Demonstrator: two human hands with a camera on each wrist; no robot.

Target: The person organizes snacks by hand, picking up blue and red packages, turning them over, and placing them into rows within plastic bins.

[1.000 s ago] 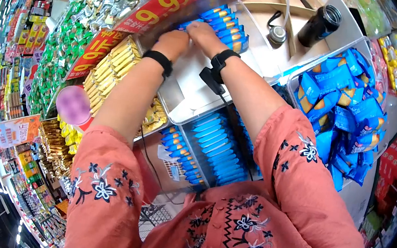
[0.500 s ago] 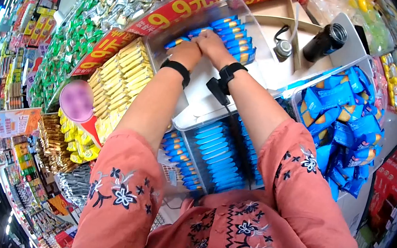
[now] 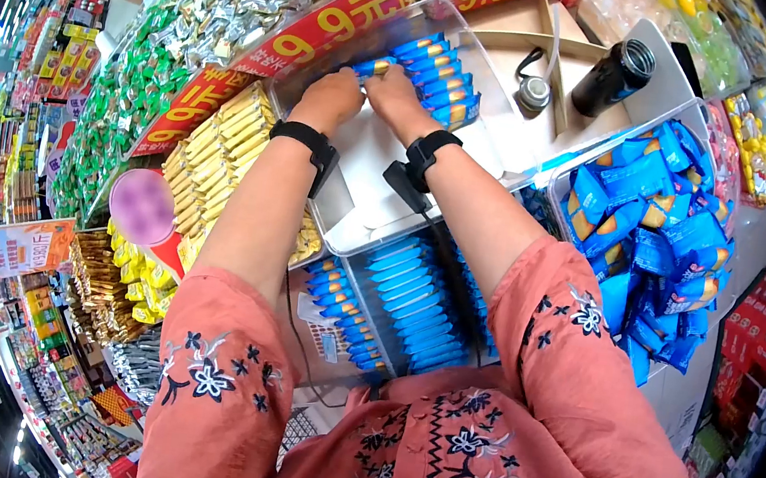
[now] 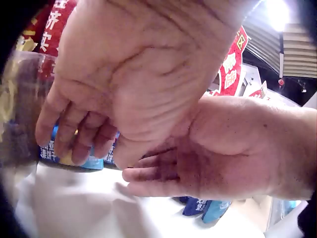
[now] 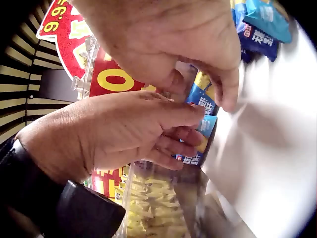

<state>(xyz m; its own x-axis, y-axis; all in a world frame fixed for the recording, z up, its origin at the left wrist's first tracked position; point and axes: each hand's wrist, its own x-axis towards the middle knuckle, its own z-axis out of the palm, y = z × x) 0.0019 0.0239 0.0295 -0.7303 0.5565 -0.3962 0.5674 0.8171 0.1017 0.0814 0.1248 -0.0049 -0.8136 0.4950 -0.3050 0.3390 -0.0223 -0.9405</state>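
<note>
Both hands are close together in a clear-walled bin with a white bottom (image 3: 370, 189). In the right wrist view, my left hand (image 5: 124, 129) holds a blue biscuit packet (image 5: 202, 145) between thumb and fingers, low along the bin's wall. My right hand (image 5: 183, 39) has its thumb and fingers about an adjoining blue biscuit packet (image 5: 203, 94). The left wrist view shows the left hand's curled fingers (image 4: 74, 141) over blue wrappers, with the right hand (image 4: 223, 153) just beside it. A row of upright blue biscuit packets (image 3: 438, 77) stands right of the hands.
Loose blue packets (image 3: 658, 208) fill a bin at right. Rows of blue packets (image 3: 419, 292) stand in the near bin. Yellow-wrapped sticks (image 3: 225, 151) lie left, below red price signs (image 3: 334, 20). A black bottle (image 3: 612, 81) and a metal lid (image 3: 532, 89) are at the back right.
The hands met half a second ago; now a small gap shows between them, and the packet end at the left hand's far side is covered. The head view has shifted slightly.
</note>
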